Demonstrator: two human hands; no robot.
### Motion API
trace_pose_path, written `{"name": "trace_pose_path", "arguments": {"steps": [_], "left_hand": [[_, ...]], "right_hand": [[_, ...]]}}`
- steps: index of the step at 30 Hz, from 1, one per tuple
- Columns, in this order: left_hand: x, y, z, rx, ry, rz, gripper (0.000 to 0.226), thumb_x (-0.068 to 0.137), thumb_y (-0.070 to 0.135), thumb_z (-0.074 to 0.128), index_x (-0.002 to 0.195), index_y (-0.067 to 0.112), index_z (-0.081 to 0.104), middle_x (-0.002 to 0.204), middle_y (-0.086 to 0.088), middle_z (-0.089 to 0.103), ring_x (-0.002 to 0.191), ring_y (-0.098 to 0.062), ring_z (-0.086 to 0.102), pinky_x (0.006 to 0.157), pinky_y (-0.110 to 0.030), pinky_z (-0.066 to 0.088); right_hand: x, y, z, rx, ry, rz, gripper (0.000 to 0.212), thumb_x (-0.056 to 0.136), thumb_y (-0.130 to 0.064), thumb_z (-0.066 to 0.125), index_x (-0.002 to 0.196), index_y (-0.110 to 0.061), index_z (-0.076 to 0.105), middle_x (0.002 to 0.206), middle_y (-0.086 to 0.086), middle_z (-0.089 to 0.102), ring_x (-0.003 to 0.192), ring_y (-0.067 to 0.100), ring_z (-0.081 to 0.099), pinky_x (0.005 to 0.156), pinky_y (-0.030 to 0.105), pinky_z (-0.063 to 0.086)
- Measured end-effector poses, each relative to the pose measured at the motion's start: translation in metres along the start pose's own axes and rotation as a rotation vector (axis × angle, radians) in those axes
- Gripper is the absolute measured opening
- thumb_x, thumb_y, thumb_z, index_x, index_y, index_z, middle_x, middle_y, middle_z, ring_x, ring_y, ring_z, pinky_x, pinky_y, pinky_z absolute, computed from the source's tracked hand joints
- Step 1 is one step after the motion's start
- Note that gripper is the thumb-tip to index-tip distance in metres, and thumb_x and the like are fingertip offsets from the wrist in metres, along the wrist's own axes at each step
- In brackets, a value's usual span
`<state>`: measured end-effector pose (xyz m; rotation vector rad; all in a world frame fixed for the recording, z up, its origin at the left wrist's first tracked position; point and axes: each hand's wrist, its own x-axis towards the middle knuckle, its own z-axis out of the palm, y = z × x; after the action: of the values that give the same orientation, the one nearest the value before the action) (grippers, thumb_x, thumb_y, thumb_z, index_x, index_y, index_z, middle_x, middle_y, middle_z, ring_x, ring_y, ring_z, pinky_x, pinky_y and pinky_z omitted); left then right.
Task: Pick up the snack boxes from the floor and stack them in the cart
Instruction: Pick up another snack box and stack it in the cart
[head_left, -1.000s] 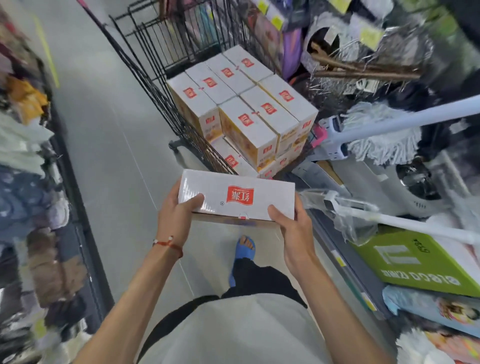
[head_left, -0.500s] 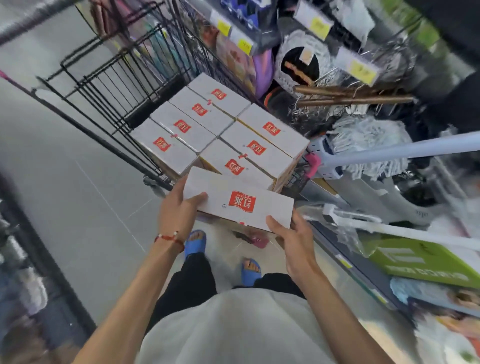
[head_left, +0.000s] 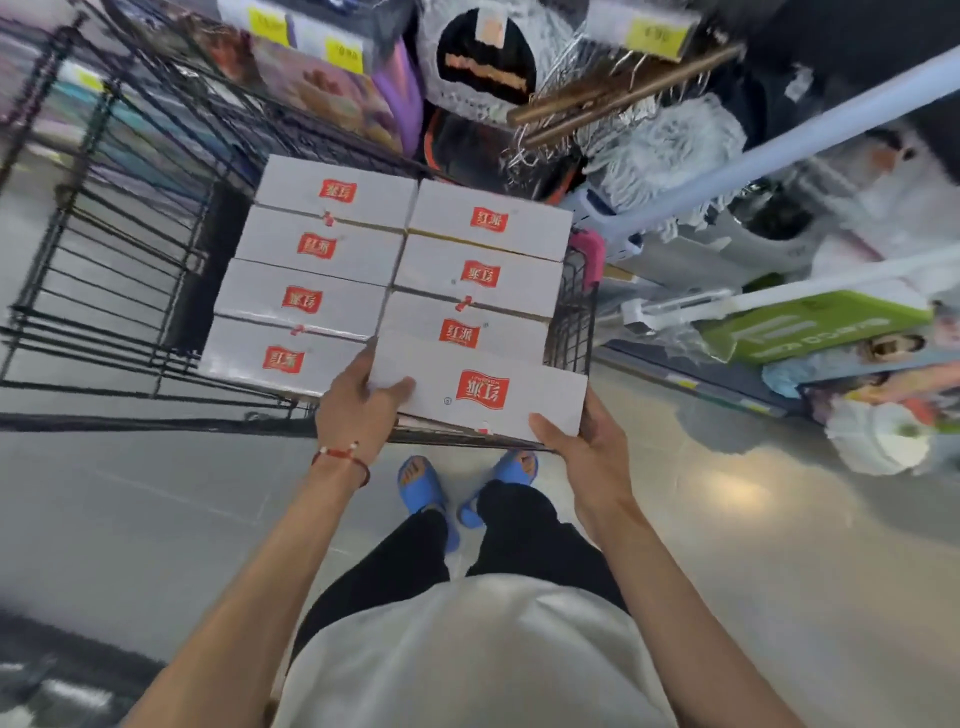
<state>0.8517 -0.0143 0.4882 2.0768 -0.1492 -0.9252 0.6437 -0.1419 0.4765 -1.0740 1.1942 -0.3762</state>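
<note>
White shirt (head_left: 467, 649) and black trousers are nearest, at 6 o'clock, with blue slippers (head_left: 421, 483) on the grey floor (head_left: 156, 519) just past them. A red string band (head_left: 343, 457) goes round the left wrist.

The left grip (head_left: 358, 410) holds the left end of a white snack box (head_left: 519, 384), thumb on top and fingers under. The right grip (head_left: 582, 452) holds the near right corner the same way. The box has a red label with white Chinese writing, seen upside down. It sits over the near right corner of the black wire cart (head_left: 130, 270), at 12 o'clock. I cannot tell if it rests on anything.

Seven more white boxes (head_left: 311, 301) with the same red label lie flat in the cart in two rows, four on the left and three on the right.

At 2 o'clock is a green box (head_left: 810, 322) with white writing too blurred to read. At 12 o'clock, far off, are yellow price tags (head_left: 343, 54), also blurred.
</note>
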Motion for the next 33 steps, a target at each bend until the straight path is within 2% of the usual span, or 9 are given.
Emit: {"name": "trace_pose_path", "arguments": {"steps": [5, 9, 15, 18, 21, 25, 28, 30, 33], "left_hand": [[0.022, -0.011, -0.007, 0.11, -0.041, 0.01, 0.045, 0.076, 0.031, 0.069, 0.12, 0.033, 0.068, 0.109, 0.011, 0.074, 0.105, -0.017, 0.068, 0.101, -0.041, 0.051], [0.041, -0.022, -0.005, 0.232, -0.007, -0.028, 0.025, 0.083, 0.023, 0.075, 0.106, 0.033, 0.069, 0.094, 0.015, 0.071, 0.091, -0.017, 0.066, 0.094, -0.036, 0.052], [0.062, -0.018, 0.01, 0.415, 0.082, -0.068, 0.037, 0.074, 0.025, 0.083, 0.109, 0.017, 0.074, 0.107, -0.005, 0.076, 0.102, -0.028, 0.07, 0.087, -0.033, 0.053], [0.062, -0.014, 0.016, 0.446, 0.111, -0.078, 0.036, 0.074, 0.024, 0.083, 0.108, 0.02, 0.074, 0.102, -0.005, 0.076, 0.101, -0.028, 0.07, 0.079, -0.028, 0.047], [0.059, -0.023, 0.02, 0.411, 0.152, -0.027, 0.032, 0.073, 0.021, 0.082, 0.103, 0.024, 0.073, 0.089, 0.0, 0.071, 0.093, -0.027, 0.071, 0.082, -0.034, 0.055], [0.049, -0.034, 0.022, 0.239, 0.273, -0.003, 0.056, 0.076, 0.009, 0.082, 0.128, 0.018, 0.066, 0.124, -0.001, 0.071, 0.101, -0.022, 0.072, 0.091, -0.039, 0.058], [0.047, -0.038, 0.02, 0.252, 0.325, 0.002, 0.062, 0.08, 0.017, 0.083, 0.137, 0.019, 0.059, 0.135, -0.004, 0.064, 0.118, -0.025, 0.065, 0.098, -0.041, 0.054], [0.056, -0.043, 0.017, 0.451, 0.237, 0.036, 0.074, 0.082, 0.032, 0.082, 0.146, 0.022, 0.048, 0.149, -0.006, 0.052, 0.136, -0.029, 0.05, 0.11, -0.047, 0.042], [0.074, -0.052, 0.015, 0.713, 0.004, 0.037, 0.096, 0.083, 0.05, 0.075, 0.159, 0.026, 0.021, 0.167, -0.009, 0.015, 0.154, -0.033, 0.012, 0.121, -0.051, 0.021]], "right_hand": [[0.015, 0.016, 0.015, -0.082, 0.048, 0.009, 0.058, 0.085, -0.001, 0.081, 0.135, -0.022, 0.064, 0.118, -0.011, 0.076, 0.118, 0.007, 0.068, 0.102, 0.03, 0.057], [0.029, 0.029, 0.027, -0.083, 0.051, 0.088, 0.061, 0.085, 0.006, 0.079, 0.138, -0.018, 0.061, 0.113, -0.015, 0.076, 0.109, 0.002, 0.071, 0.088, 0.019, 0.058], [0.048, 0.043, 0.035, -0.106, 0.061, 0.183, 0.062, 0.087, 0.008, 0.075, 0.141, -0.017, 0.056, 0.121, -0.008, 0.072, 0.112, 0.005, 0.067, 0.085, 0.016, 0.058], [0.054, 0.04, 0.033, -0.139, 0.043, 0.194, 0.06, 0.087, 0.006, 0.076, 0.139, -0.017, 0.056, 0.114, -0.015, 0.07, 0.103, -0.002, 0.066, 0.08, 0.012, 0.057], [0.055, 0.042, 0.028, -0.155, 0.028, 0.202, 0.06, 0.086, 0.006, 0.077, 0.138, -0.018, 0.057, 0.111, -0.018, 0.07, 0.095, -0.009, 0.068, 0.076, 0.01, 0.056], [0.058, 0.042, 0.022, -0.185, -0.046, 0.219, 0.062, 0.088, 0.002, 0.077, 0.142, -0.017, 0.053, 0.118, -0.01, 0.068, 0.102, -0.005, 0.062, 0.074, 0.004, 0.052], [0.064, 0.039, 0.018, -0.217, -0.131, 0.239, 0.066, 0.089, -0.002, 0.078, 0.146, -0.019, 0.05, 0.125, -0.006, 0.065, 0.109, 0.002, 0.059, 0.072, 0.002, 0.052], [0.068, 0.039, 0.016, -0.235, -0.17, 0.257, 0.067, 0.09, -0.003, 0.078, 0.148, -0.018, 0.048, 0.122, -0.01, 0.063, 0.103, -0.002, 0.059, 0.071, 0.003, 0.052], [0.071, 0.04, 0.013, -0.256, -0.21, 0.267, 0.067, 0.092, -0.005, 0.076, 0.15, -0.018, 0.045, 0.121, -0.011, 0.061, 0.1, -0.004, 0.056, 0.068, 0.002, 0.051]]}}
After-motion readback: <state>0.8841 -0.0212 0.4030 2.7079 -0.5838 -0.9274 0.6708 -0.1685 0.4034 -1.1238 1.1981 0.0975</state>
